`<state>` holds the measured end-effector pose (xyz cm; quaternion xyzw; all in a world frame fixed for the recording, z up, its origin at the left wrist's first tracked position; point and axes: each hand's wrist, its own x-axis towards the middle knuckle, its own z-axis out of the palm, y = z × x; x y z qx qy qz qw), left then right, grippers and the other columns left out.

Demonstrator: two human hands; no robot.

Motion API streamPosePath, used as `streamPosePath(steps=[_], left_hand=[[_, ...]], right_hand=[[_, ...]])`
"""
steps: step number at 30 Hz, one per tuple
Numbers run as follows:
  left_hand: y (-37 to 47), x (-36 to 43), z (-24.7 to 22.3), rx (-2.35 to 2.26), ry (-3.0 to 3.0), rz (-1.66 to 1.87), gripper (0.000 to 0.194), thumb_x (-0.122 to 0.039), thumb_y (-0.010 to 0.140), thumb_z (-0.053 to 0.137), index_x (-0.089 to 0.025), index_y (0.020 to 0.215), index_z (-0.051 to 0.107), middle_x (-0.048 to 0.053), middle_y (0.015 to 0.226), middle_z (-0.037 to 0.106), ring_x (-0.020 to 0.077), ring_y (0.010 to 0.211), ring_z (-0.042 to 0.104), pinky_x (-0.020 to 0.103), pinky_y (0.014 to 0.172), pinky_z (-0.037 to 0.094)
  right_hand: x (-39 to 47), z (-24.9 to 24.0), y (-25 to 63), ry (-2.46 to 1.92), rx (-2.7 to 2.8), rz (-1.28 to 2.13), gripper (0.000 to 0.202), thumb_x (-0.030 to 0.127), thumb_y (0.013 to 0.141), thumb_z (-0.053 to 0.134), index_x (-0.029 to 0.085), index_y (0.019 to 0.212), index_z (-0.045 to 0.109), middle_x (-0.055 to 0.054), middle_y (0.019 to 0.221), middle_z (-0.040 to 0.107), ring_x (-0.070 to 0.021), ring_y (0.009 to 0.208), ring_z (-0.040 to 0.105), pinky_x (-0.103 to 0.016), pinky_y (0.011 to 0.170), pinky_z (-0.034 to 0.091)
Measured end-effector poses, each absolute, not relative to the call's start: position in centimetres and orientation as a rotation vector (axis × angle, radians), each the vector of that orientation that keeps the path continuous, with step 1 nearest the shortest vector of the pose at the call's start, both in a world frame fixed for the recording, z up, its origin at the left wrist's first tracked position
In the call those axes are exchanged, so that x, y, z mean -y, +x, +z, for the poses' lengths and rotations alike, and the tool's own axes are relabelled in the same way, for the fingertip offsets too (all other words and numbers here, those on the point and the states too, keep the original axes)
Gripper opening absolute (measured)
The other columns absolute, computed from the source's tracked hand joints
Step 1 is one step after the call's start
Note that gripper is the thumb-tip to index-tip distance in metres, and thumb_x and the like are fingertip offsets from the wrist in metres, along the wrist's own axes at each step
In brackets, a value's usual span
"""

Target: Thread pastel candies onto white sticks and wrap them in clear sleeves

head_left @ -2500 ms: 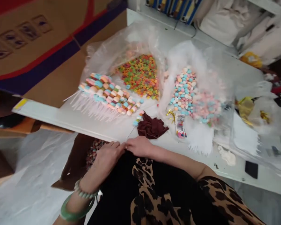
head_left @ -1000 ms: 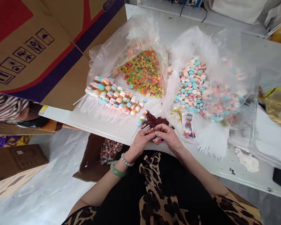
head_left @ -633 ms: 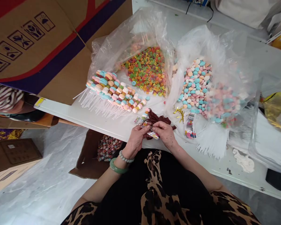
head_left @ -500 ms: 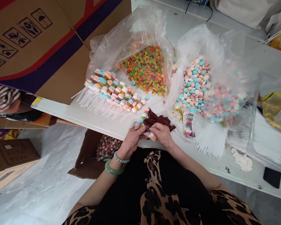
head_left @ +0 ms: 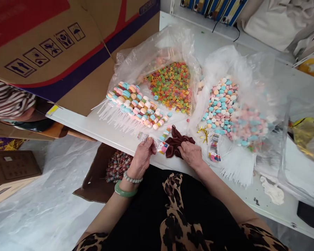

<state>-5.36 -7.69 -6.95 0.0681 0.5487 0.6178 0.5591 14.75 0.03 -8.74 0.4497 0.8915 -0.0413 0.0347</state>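
Observation:
My left hand (head_left: 144,152) is closed, pinching a small clear printed bag (head_left: 162,147) with a colourful end. The bag reaches rightward to the edge of a crumpled dark brown cloth (head_left: 176,140) on the table. My right hand (head_left: 191,153) rests on that cloth with its fingers curled into the folds. Just behind the cloth lies a short stick of pastel candies (head_left: 165,133), partly covered. Right of my right hand lies a stack of printed bags (head_left: 214,148), with gold twist ties (head_left: 203,131) beside it.
Candy sticks (head_left: 136,104) with white stems lie in a row at the left. Behind are open plastic bags of ring candies (head_left: 172,85) and pastel candies (head_left: 222,99). White sticks (head_left: 238,167) lie right. A large carton (head_left: 75,66) stands left; an open box (head_left: 94,177) sits below the edge.
My hands have moved apart. The right one has left the printed bag and gone right onto the brown cloth, while the left keeps the bag. The view has shifted slightly.

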Motion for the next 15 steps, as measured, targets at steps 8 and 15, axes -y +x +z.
streamPosePath(steps=[8, 15], left_hand=[[-6.3, 8.3, -6.4, -1.226, 0.104, 1.434, 0.039, -0.042, 0.056, 0.084, -0.013, 0.075, 0.067, 0.0, 0.065, 0.063, 0.0073, 0.047, 0.049, 0.023, 0.047, 0.041], [-4.1, 7.9, -4.8, -1.275, 0.253, 1.46, 0.03, -0.035, 0.056, 0.084, -0.013, 0.059, 0.064, -0.001, 0.053, 0.056, 0.0077, 0.05, 0.046, 0.023, 0.051, 0.037]], right_hand=[[0.6, -4.4, 15.0, 1.123, -2.581, -0.222, 0.037, -0.002, 0.079, 0.045, 0.018, 0.102, 0.067, -0.012, 0.099, 0.067, -0.0228, 0.09, 0.061, -0.03, 0.069, 0.039], [2.3, -2.5, 12.7, 1.551, -2.674, -1.395, 0.034, 0.026, 0.083, 0.054, 0.025, 0.115, 0.062, -0.005, 0.111, 0.067, -0.0199, 0.088, 0.062, -0.032, 0.078, 0.049]])
